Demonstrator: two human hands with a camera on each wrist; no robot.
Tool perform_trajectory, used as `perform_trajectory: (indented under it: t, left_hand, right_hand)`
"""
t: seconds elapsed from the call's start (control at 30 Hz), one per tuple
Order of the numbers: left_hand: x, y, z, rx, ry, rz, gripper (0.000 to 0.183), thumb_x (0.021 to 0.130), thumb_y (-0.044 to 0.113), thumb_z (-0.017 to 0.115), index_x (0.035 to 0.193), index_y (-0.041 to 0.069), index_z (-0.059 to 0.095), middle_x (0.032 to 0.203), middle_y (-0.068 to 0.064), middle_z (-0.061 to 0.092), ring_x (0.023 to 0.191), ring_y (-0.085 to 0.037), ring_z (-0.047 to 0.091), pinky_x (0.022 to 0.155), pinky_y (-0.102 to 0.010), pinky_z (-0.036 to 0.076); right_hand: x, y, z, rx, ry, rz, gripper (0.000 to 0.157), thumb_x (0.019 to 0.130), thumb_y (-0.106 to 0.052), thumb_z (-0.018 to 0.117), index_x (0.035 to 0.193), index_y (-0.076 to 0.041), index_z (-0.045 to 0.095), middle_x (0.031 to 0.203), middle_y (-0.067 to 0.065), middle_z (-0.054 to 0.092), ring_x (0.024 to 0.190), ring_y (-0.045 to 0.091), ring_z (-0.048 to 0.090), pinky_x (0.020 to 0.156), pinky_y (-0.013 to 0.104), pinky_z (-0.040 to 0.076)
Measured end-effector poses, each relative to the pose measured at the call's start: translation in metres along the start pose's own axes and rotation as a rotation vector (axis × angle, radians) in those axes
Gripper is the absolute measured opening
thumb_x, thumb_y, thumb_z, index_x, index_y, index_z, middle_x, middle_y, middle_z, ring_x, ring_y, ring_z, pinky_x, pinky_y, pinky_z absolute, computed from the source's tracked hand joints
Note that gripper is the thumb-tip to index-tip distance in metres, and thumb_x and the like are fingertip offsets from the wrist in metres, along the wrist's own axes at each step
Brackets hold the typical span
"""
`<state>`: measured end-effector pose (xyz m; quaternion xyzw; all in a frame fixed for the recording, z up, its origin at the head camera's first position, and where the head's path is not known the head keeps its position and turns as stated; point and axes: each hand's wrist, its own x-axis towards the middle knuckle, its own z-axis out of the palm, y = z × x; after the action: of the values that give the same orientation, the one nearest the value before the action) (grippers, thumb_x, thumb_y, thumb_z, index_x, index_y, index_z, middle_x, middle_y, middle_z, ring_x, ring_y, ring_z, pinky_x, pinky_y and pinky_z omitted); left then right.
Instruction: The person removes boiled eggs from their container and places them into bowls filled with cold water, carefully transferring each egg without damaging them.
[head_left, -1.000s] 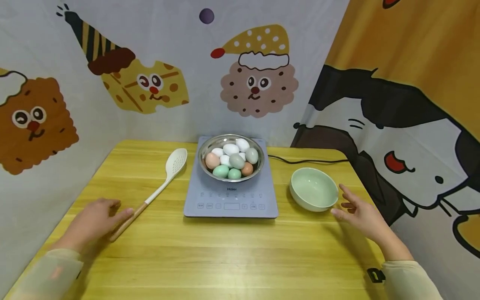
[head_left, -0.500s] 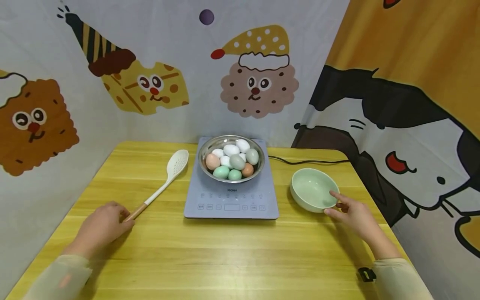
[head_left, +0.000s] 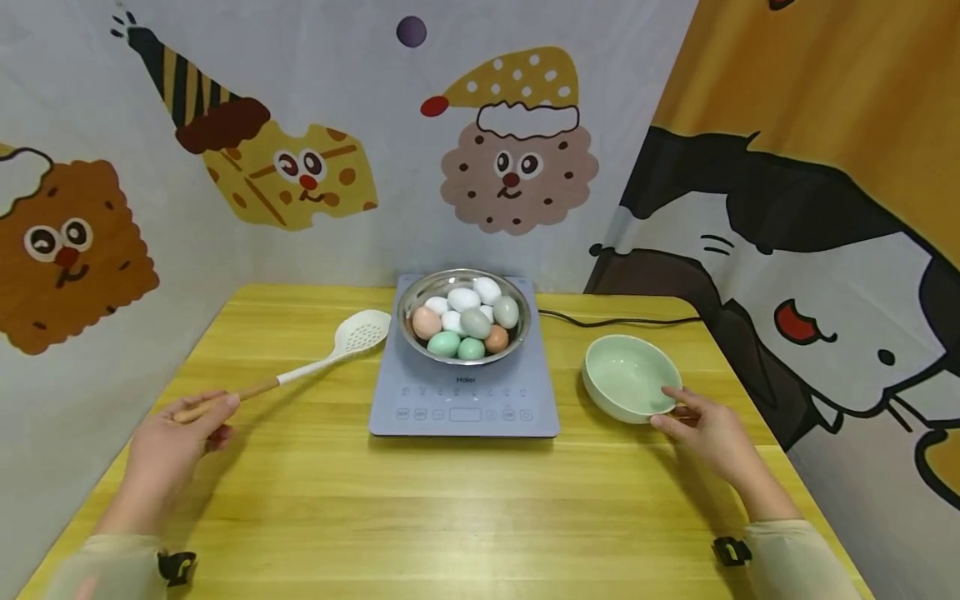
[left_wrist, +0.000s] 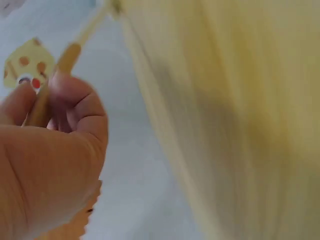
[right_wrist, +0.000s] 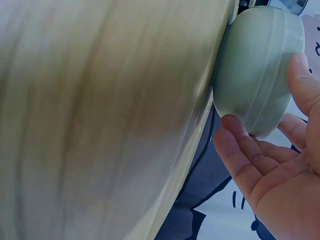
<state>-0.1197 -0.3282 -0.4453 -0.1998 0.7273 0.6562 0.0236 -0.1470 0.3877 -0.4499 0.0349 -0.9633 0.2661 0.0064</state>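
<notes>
A printed backdrop (head_left: 322,50) covers the far side and both sides, with smiling food characters on the left and a black-and-white cartoon animal against orange on the right. In front of it spreads the wood-grain counter (head_left: 465,517).

The flat pale cooker (head_left: 465,400) sits at the far middle, its buttons along the near edge. The spoon (head_left: 305,370) slants across the left of the counter, its white slotted head just beside the cooker's left edge and its wooden handle end toward the near left; whether the head touches the counter is hard to tell.

A metal bowl (head_left: 513,292) stands on the far half of the cooker. The green bowl (head_left: 628,375) stands upright to the right of the cooker.

The left hand (head_left: 172,433) grips the wooden part of the spoon. The right hand (head_left: 701,429) pinches the green bowl's right rim, thumb outside the wall.

A thin black cord (head_left: 618,322) runs right from the cooker. The eggs (head_left: 475,322), white, greyish, mint and brownish, heap inside the metal bowl.
</notes>
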Motion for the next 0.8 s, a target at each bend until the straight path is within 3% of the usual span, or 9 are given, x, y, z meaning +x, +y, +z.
perform_trajectory:
  t: [0.07, 0.13, 0.2, 0.27, 0.4, 0.5, 0.57, 0.7, 0.8]
  left_hand:
    - [0.001, 0.002, 0.009, -0.405, 0.006, 0.0, 0.019, 0.1, 0.033, 0.075, 0.112, 0.019, 0.074, 0.09, 0.01, 0.071, 0.078, -0.012, 0.071, 0.069, -0.025, 0.065]
    - [0.003, 0.006, 0.02, -0.727, -0.021, 0.006, 0.014, 0.102, 0.027, 0.071, 0.11, 0.015, 0.073, 0.098, 0.002, 0.067, 0.084, -0.016, 0.067, 0.074, -0.025, 0.064]
    - [0.005, 0.011, 0.033, -0.899, -0.054, 0.01, 0.021, 0.105, 0.029, 0.065, 0.118, 0.013, 0.064, 0.107, -0.001, 0.064, 0.093, -0.018, 0.061, 0.08, -0.026, 0.062]
    - [0.01, 0.016, 0.045, -0.995, -0.064, 0.004, 0.028, 0.106, 0.03, 0.062, 0.126, 0.014, 0.053, 0.114, -0.003, 0.059, 0.098, -0.019, 0.055, 0.085, -0.028, 0.058]
    - [0.022, 0.024, 0.07, -1.03, 0.024, -0.07, 0.036, 0.104, 0.032, 0.065, 0.131, 0.016, 0.048, 0.114, -0.003, 0.059, 0.096, -0.018, 0.05, 0.082, -0.028, 0.054]
    - [0.026, 0.025, 0.08, -0.951, 0.111, -0.158, 0.032, 0.103, 0.038, 0.066, 0.123, 0.015, 0.059, 0.109, -0.002, 0.059, 0.095, -0.017, 0.053, 0.082, -0.026, 0.057]
    - [0.028, 0.024, 0.082, -0.88, 0.125, -0.194, 0.033, 0.103, 0.043, 0.064, 0.118, 0.014, 0.065, 0.11, -0.001, 0.059, 0.098, -0.016, 0.057, 0.085, -0.025, 0.061]
    - [0.026, 0.02, 0.081, -0.8, 0.088, -0.184, 0.035, 0.105, 0.044, 0.063, 0.117, 0.012, 0.067, 0.115, -0.004, 0.061, 0.105, -0.018, 0.069, 0.096, -0.027, 0.065]
    - [0.023, 0.018, 0.077, -0.803, 0.081, -0.146, 0.031, 0.105, 0.038, 0.065, 0.119, 0.01, 0.065, 0.112, -0.006, 0.065, 0.103, -0.019, 0.077, 0.1, -0.028, 0.063]
  right_hand:
    - [-0.001, 0.001, -0.001, 0.014, -0.002, 0.01, 0.072, 0.1, -0.041, 0.076, 0.154, 0.002, 0.054, 0.128, 0.033, 0.071, 0.11, 0.044, 0.076, 0.076, 0.039, 0.068]
    - [-0.002, 0.002, -0.002, 0.022, 0.0, 0.018, 0.072, 0.1, -0.041, 0.076, 0.154, 0.002, 0.054, 0.129, 0.033, 0.071, 0.111, 0.044, 0.075, 0.076, 0.038, 0.068]
    - [-0.001, 0.001, -0.002, 0.026, 0.003, 0.019, 0.071, 0.1, -0.04, 0.076, 0.153, 0.002, 0.055, 0.132, 0.035, 0.069, 0.111, 0.045, 0.075, 0.076, 0.038, 0.068]
    - [0.001, 0.0, 0.0, 0.027, 0.006, 0.015, 0.069, 0.099, -0.039, 0.077, 0.151, 0.001, 0.057, 0.137, 0.037, 0.065, 0.111, 0.044, 0.076, 0.076, 0.036, 0.068]
    - [0.005, -0.003, 0.003, 0.038, 0.012, 0.013, 0.066, 0.099, -0.041, 0.078, 0.148, 0.0, 0.061, 0.143, 0.036, 0.062, 0.109, 0.041, 0.077, 0.075, 0.031, 0.067]
    - [0.009, -0.005, 0.006, 0.052, 0.005, 0.021, 0.065, 0.098, -0.043, 0.078, 0.146, -0.001, 0.063, 0.136, 0.032, 0.069, 0.108, 0.038, 0.077, 0.073, 0.028, 0.066]
    - [0.011, -0.007, 0.008, 0.054, 0.0, 0.027, 0.064, 0.098, -0.043, 0.077, 0.146, -0.002, 0.063, 0.127, 0.027, 0.074, 0.107, 0.036, 0.078, 0.073, 0.027, 0.065]
    - [0.012, -0.009, 0.008, 0.054, -0.007, 0.03, 0.064, 0.099, -0.042, 0.077, 0.146, -0.002, 0.063, 0.119, 0.023, 0.078, 0.105, 0.035, 0.078, 0.073, 0.029, 0.065]
    - [0.014, -0.01, 0.008, 0.057, -0.009, 0.026, 0.071, 0.099, -0.045, 0.076, 0.152, -0.001, 0.057, 0.122, 0.025, 0.077, 0.107, 0.038, 0.077, 0.075, 0.034, 0.066]
